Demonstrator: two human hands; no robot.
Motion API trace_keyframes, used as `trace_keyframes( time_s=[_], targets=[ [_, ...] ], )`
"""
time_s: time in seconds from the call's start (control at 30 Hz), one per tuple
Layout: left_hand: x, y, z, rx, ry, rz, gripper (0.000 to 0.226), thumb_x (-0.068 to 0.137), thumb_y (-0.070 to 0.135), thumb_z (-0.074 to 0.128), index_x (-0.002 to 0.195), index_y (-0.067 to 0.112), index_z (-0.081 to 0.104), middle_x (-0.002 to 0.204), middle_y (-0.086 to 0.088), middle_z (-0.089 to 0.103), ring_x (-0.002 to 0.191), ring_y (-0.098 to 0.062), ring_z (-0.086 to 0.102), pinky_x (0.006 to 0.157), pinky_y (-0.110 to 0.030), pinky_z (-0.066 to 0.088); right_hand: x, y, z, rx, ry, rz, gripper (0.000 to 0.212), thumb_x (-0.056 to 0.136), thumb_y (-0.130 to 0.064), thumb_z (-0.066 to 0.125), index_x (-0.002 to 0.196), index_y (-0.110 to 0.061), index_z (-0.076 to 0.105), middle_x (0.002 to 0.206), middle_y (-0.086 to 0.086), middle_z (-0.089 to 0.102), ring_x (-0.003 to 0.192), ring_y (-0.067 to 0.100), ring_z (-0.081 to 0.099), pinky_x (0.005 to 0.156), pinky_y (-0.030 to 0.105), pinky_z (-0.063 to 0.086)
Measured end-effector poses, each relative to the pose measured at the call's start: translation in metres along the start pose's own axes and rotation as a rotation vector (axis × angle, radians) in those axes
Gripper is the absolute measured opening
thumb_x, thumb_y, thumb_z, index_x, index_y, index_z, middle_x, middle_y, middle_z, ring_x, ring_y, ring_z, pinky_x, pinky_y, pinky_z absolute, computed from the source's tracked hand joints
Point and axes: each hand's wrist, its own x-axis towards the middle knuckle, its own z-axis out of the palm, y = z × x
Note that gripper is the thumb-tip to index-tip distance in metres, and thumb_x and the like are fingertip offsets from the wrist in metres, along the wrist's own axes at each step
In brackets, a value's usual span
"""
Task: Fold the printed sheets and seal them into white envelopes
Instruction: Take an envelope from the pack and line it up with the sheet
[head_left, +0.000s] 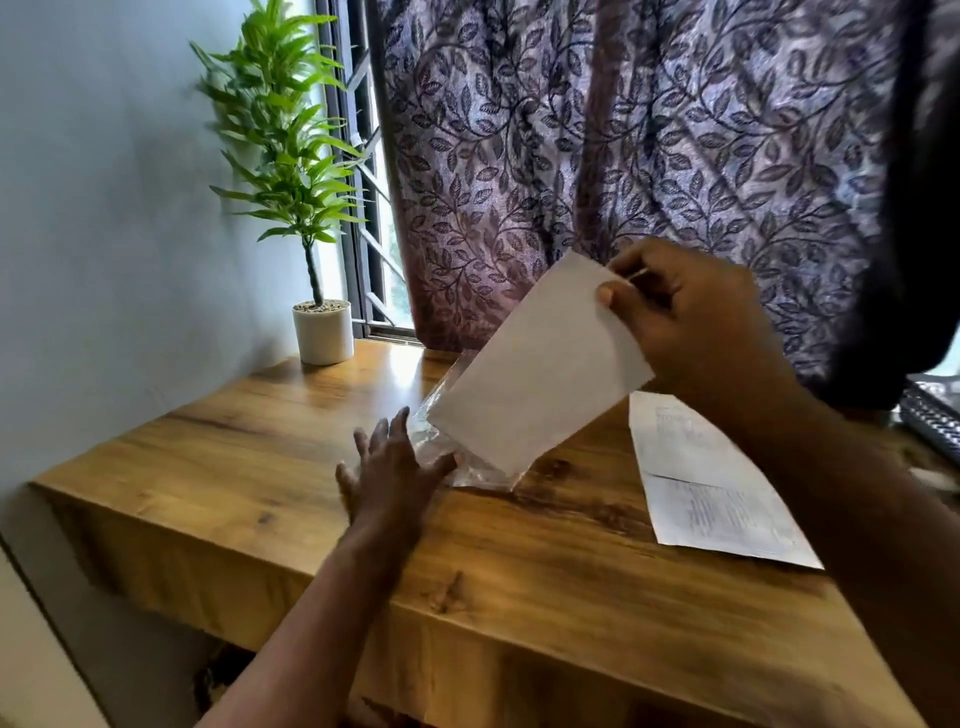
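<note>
A white envelope (535, 374) is held tilted above the tabletop (519, 571), pinched at its upper corner by the right hand (691, 322), whose fingers (613, 296) are closed narrowly on the paper. This high corner hold is judged to suit drawing the envelope clear of its packet. At about 7 o'clock from the envelope, the left hand (389, 467) is laid flat with fingers spread wide on a clear plastic wrapper (436, 415), probably to keep it pinned down. Whether the envelope's lower corner lies inside the wrapper's mouth or merely in front of it cannot be told, nor what else the wrapper holds. A printed sheet (717, 488), apparently creased across, is left at 4 o'clock, within reach for insertion.
</note>
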Motion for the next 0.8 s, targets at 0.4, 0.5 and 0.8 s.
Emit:
trace_keyframes(
  time_s=[0.4, 0.5, 0.8],
  targets=[
    [-0.006, 0.170, -0.064, -1.048, -0.064, 0.433, 0.028, 0.085, -0.004, 0.050, 0.103, 0.001, 0.070, 0.104, -0.018, 0.074, 0.096, -0.029, 0.070, 0.082, -0.039, 0.056, 0.011, 0.057, -0.089, 0.004, 0.209, 0.027, 0.016, 0.095, -0.026, 0.067, 0.106, -0.016, 0.071, 0.092, -0.007, 0.066, 0.080, 0.005, 0.059, 0.073, 0.029, 0.049],
    [-0.021, 0.206, -0.070, -1.009, -0.294, 0.511, 0.022, 0.102, 0.010, 0.049, 0.116, 0.005, 0.066, 0.104, -0.014, 0.075, 0.094, -0.023, 0.073, 0.074, -0.031, 0.060, 0.007, 0.072, -0.103, -0.017, 0.183, 0.043, 0.013, 0.094, -0.025, 0.068, 0.103, -0.015, 0.072, 0.090, -0.006, 0.067, 0.080, 0.008, 0.060, 0.072, 0.028, 0.047],
    [-0.051, 0.277, -0.013, -0.722, -0.164, 0.728, 0.014, 0.090, 0.016, 0.069, 0.103, 0.021, 0.069, 0.091, 0.004, 0.076, 0.083, -0.013, 0.072, 0.072, -0.036, 0.060, -0.027, 0.109, -0.099, 0.037, 0.300, 0.111, 0.050, 0.083, -0.034, 0.079, 0.125, -0.019, 0.056, 0.121, -0.011, 0.060, 0.105, 0.013, 0.060, 0.085, 0.031, 0.052]
  ],
)
